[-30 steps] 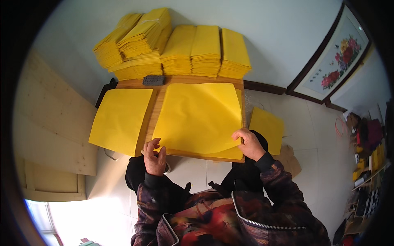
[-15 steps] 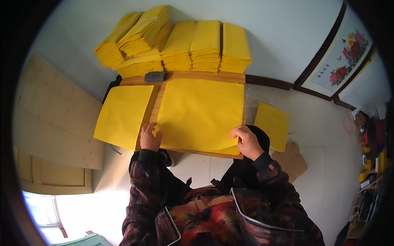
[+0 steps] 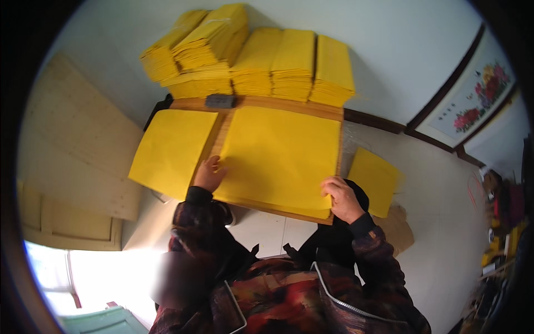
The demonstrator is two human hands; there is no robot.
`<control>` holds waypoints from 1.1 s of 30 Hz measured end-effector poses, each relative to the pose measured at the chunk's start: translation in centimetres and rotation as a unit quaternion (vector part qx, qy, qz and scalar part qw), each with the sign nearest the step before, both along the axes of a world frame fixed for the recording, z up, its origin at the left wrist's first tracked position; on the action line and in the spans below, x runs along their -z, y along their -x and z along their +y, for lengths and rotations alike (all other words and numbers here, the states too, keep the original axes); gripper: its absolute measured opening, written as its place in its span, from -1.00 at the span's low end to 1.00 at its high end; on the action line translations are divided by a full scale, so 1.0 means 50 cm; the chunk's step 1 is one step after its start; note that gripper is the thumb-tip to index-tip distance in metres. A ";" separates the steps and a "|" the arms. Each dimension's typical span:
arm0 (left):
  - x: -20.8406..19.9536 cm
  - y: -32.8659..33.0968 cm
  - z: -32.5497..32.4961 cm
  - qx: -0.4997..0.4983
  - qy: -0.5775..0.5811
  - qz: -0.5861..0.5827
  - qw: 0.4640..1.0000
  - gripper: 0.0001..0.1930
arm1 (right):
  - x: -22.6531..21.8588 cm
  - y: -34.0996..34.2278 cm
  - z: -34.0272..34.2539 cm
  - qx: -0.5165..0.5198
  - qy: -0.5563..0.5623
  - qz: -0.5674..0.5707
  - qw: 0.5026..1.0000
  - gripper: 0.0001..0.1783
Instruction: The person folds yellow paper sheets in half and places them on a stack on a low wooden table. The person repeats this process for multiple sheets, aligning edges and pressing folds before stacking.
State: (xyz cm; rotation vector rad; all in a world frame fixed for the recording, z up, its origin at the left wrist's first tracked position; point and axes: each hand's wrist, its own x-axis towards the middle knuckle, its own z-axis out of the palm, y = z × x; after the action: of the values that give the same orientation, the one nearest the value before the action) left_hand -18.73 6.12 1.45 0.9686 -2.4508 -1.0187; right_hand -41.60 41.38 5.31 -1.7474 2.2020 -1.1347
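Observation:
A large yellow paper sheet [image 3: 281,158] lies nearly flat on the wooden table in front of me, perhaps on top of others. My left hand [image 3: 209,174] is at its left edge, fingers curved and the thumb apart, with nothing seen between them. At the near right corner, my right hand [image 3: 341,199] has its fingers bent over the sheet's edge and closed on it; the fingertips are partly hidden. Left of the big sheet, close to my left hand, lies a yellow pile [image 3: 175,147] with a smooth top.
Thick stacks of folded yellow paper [image 3: 292,64] line the table's far side against the wall. A small dark grey block [image 3: 221,101] sits before them. Right of the table are another yellow piece [image 3: 374,181] and brown paper [image 3: 396,228]. A pale board [image 3: 83,139] leans at left.
The near edge of the big sheet, slightly raised and bowed before, now lies flatter. My left hand has moved a little farther up its left edge. The whole view has tilted and shifted.

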 end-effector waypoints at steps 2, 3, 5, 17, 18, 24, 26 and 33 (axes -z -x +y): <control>-0.007 0.014 -0.022 0.018 0.008 0.007 1.000 -0.48 | 0.006 0.007 0.009 -0.001 -0.007 0.003 1.000 -0.89; -0.011 0.022 -0.031 0.026 0.008 0.004 1.000 -0.48 | 0.008 0.011 0.013 -0.005 -0.007 -0.001 1.000 -0.89; -0.016 0.043 -0.043 0.010 0.001 -0.004 1.000 -0.49 | 0.008 0.018 0.019 0.004 -0.014 -0.003 1.000 -0.88; -0.010 0.091 -0.056 -0.001 0.037 0.005 0.999 -0.50 | 0.009 0.006 0.001 -0.025 -0.031 -0.016 0.999 -0.80; -0.012 0.090 -0.057 0.000 0.039 0.004 0.999 -0.50 | 0.007 0.006 0.000 -0.024 -0.030 -0.011 0.999 -0.79; -0.014 0.093 -0.073 -0.010 -0.017 0.000 1.000 -0.43 | -0.014 0.034 0.012 0.040 0.002 0.017 0.999 -0.66; -0.008 0.104 -0.086 -0.008 -0.002 0.005 1.000 -0.41 | -0.017 0.071 0.000 0.104 0.004 -0.044 0.994 -0.65; 0.009 0.183 -0.136 -0.061 -0.013 0.001 0.998 -0.40 | 0.013 0.191 -0.117 0.265 -0.066 -0.186 0.944 -0.58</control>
State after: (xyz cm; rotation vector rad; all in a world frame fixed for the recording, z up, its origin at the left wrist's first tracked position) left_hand -27.90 -0.68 1.00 1.1104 -2.3486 -1.0130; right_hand -51.13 35.55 4.67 -0.8093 2.4799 -1.2428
